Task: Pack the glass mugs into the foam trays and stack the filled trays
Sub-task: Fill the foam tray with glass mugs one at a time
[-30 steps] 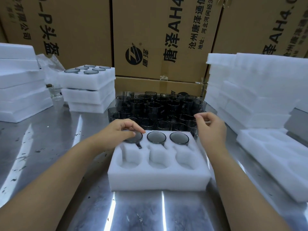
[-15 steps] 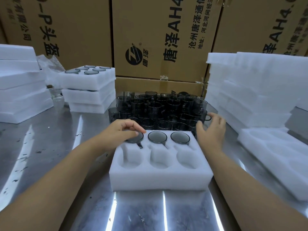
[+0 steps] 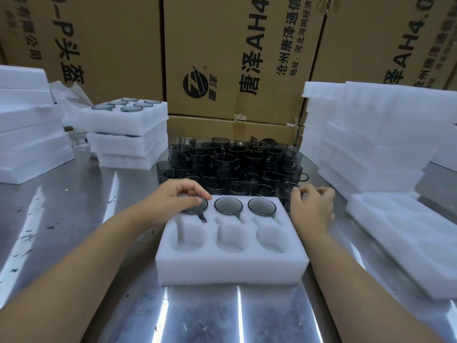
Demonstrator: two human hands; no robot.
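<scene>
A white foam tray (image 3: 232, 264) lies in front of me on the steel table. Its back row holds three dark glass mugs: left (image 3: 197, 211), middle (image 3: 228, 205), right (image 3: 261, 206). The three front pockets are empty. My left hand (image 3: 173, 198) lies over the left mug with fingers curled on its rim. A dense pile of loose dark mugs (image 3: 230, 162) stands just behind the tray. My right hand (image 3: 312, 206) is at the tray's back right corner, fingers curled at the pile's near edge. Whether it holds a mug is hidden.
A stack of filled trays (image 3: 128, 134) stands at the back left, with plain foam slabs (image 3: 27, 129) further left. Empty foam trays (image 3: 366, 144) are piled on the right, one (image 3: 408, 241) lying flat beside my right arm. Cardboard boxes (image 3: 235, 58) wall off the back.
My right hand spread its fingers toward the pile's right edge, then curled them and drew slightly nearer. My left hand stayed on the left mug.
</scene>
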